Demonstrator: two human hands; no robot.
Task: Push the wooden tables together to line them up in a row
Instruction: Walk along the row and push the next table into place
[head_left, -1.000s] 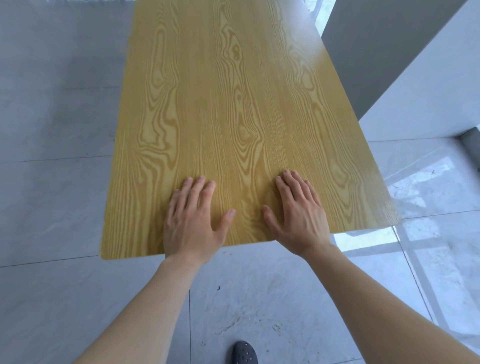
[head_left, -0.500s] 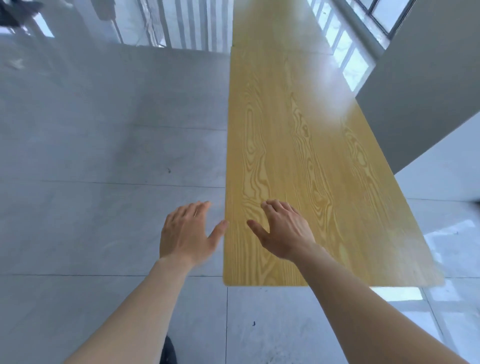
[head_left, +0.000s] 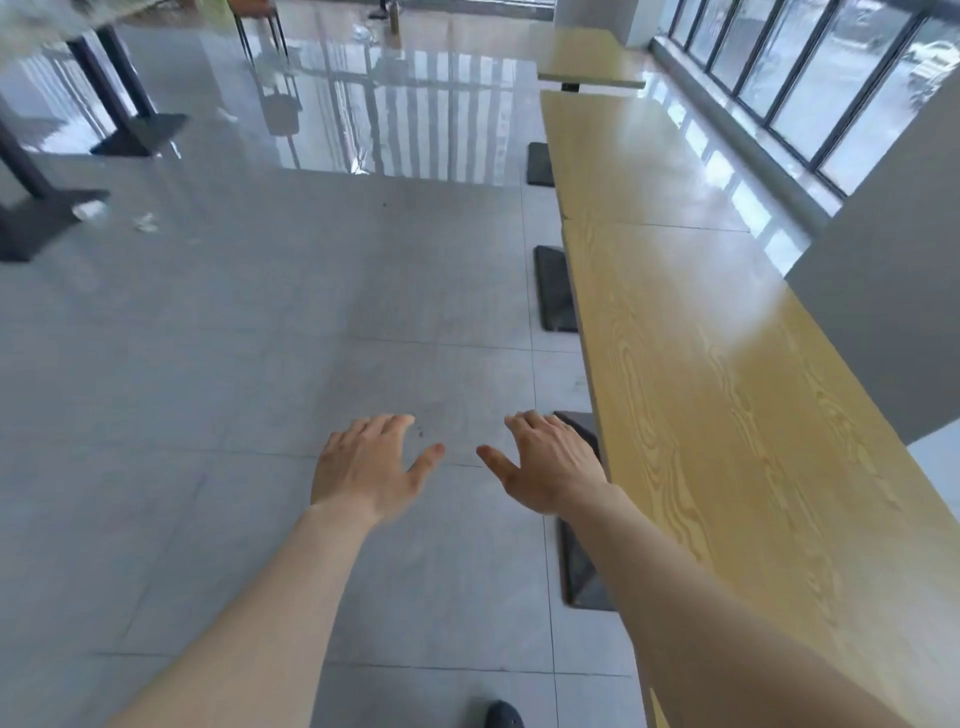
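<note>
Both hands (head_left: 371, 470) now off the wooden tables (head_left: 727, 395), grip open, above grey tiled floor (head_left: 260, 338).

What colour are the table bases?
Black, flat plates on the floor beside the tabletops; head view.

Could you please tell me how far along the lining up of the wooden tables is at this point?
Done: the near table butts against the middle table, seam closed. In hand: nothing; the left hand and right hand hover open over the floor. Left: the far table seems to stand slightly apart.
</note>
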